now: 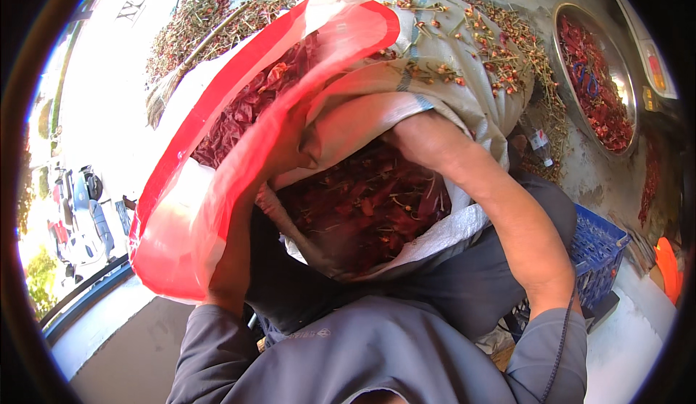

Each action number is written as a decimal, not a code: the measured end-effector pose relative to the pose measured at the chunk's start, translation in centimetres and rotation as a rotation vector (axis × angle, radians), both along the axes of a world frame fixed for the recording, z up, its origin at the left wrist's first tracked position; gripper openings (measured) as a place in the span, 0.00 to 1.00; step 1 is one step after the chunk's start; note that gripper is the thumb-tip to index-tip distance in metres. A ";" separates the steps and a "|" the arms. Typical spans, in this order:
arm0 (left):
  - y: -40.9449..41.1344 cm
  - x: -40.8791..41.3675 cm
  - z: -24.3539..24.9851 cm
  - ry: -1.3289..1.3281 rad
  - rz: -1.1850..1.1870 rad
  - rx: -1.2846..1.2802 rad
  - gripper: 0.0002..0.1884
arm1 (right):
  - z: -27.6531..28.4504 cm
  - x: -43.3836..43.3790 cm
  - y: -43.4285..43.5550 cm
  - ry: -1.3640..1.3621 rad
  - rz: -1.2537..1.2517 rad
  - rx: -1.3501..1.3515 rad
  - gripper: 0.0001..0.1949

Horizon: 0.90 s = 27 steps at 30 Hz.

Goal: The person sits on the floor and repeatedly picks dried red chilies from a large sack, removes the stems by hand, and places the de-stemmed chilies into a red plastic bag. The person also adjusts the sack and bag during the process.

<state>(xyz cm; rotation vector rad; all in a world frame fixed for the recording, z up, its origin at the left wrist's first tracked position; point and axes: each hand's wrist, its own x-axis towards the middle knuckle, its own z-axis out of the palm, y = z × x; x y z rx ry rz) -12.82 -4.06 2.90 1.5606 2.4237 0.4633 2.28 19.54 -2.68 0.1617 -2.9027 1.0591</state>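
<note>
A woven white sack (pixel 435 246) lies open between my knees, its mouth facing me. Dark red dried chillies (pixel 364 208), some with stems, fill what shows of its inside. My left hand (pixel 291 151) is at the left of the sack's mouth, gripping its folded rim and partly covered by a red-and-white plastic bag (pixel 179 156). That bag hangs over my left forearm and holds more dried red chillies (pixel 244 107). My right hand (pixel 416 134) reaches under the upper right rim, with its fingers hidden by the sack cloth.
A large full sack (pixel 462 39) lies just beyond, scattered with chilli stems (pixel 495 72). At right are a metal basin (pixel 631 94) of chillies, a plastic bottle (pixel 541 145) and a blue plastic crate (pixel 598 251). A straw broom (pixel 166 94) rests at left; scooters (pixel 87 208) are beyond.
</note>
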 end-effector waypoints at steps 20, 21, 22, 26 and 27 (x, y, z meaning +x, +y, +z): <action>-4.1 -5.9 -4.4 -0.196 0.528 0.452 0.17 | -1.2 18.2 -14.5 -0.651 0.185 -0.228 0.12; -4.2 -5.9 -4.3 -0.237 0.561 0.434 0.17 | -1.1 18.0 -14.6 -0.605 0.012 -0.402 0.13; -4.2 -5.8 -4.1 -0.220 0.559 0.391 0.17 | -1.1 17.6 -14.4 -0.653 -0.122 -0.585 0.18; -4.9 -4.0 -1.9 -0.216 0.464 0.142 0.18 | 0.4 16.3 -13.5 -0.531 -0.356 -0.706 0.18; -5.0 -3.0 -1.3 -0.236 0.427 0.088 0.19 | 0.8 15.7 -13.1 -0.524 -0.491 -0.895 0.18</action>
